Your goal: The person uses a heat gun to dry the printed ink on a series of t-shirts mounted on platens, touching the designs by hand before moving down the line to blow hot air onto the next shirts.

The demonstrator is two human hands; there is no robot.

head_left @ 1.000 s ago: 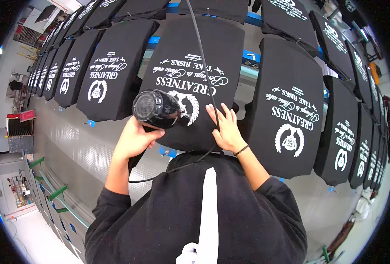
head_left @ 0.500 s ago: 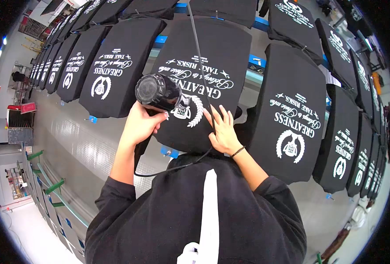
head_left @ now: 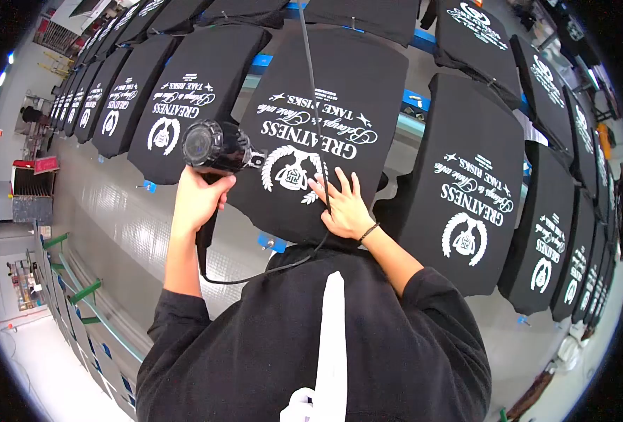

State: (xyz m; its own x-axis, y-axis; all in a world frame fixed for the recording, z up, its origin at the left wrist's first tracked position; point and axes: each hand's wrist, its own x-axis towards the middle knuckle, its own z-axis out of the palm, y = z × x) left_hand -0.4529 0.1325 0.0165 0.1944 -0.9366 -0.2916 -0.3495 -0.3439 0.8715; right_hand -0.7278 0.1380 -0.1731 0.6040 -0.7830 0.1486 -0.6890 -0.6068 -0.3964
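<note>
My left hand (head_left: 200,199) is wrapped round the handle of a black hair dryer (head_left: 216,146). Its nozzle points right, at the left side of the white print on the black T-shirt (head_left: 339,67) in front of me. That shirt is stretched over a flat board, and its lettering appears upside down from here. Fingers spread, my right hand (head_left: 347,206) rests on the shirt just right of the wreath emblem (head_left: 292,172). The black power cord (head_left: 313,77) hangs down across the shirt, passes at my right hand and loops below to the dryer's handle.
Rows of boards with matching printed black shirts, such as one on the right (head_left: 459,183) and one on the left (head_left: 185,105), flank me closely. Blue metal brackets (head_left: 272,243) show under the boards. A green-barred rail (head_left: 86,292) stands at lower left on the grey floor.
The hair dryer has moved left with my left hand, uncovering the emblem and more lettering. My right hand has shifted slightly left on the shirt, beside the cord.
</note>
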